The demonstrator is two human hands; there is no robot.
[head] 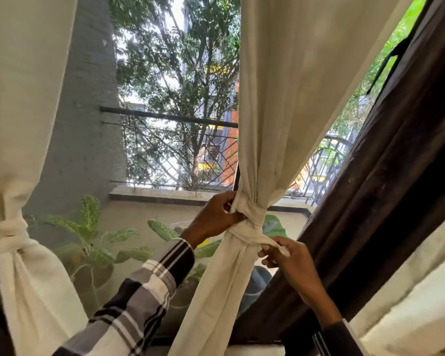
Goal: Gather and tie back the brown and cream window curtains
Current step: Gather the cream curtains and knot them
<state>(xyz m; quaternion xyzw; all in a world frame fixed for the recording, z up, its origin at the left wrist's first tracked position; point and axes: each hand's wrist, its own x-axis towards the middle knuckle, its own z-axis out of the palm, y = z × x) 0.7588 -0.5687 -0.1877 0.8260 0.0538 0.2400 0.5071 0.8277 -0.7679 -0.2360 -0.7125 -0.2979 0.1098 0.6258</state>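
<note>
Pinching the loose end of the cream tie band (pixel 272 244) just right of frame centre, the right hand (pixel 292 263) has thumb and fingers closed on the strip and draws it toward the lower right, which by the look of it is meant to cinch the knot. The left hand (pixel 217 218), a little higher and to the left, has its fingers curled into the wrapped band where it circles the gathered cloth, seemingly bracing the bundle so the pull tightens the knot rather than dragging the fabric sideways.

The middle cream curtain (pixel 288 98) hangs from the top centre of the frame and narrows sharply at the knot (pixel 251 217), then spreads again toward the bottom centre. At the left edge a second cream curtain (pixel 18 98) is already bunched with its own knot (pixel 8 232) at about the same height, likely the model for this one. The brown curtain (pixel 385 191) runs diagonally from the upper right to the lower centre, just beside the right hand, and no tie shows on it.

Behind, through the mesh screen, stand a leafy plant (pixel 93 237), a balcony railing (pixel 175 150) and trees.
</note>
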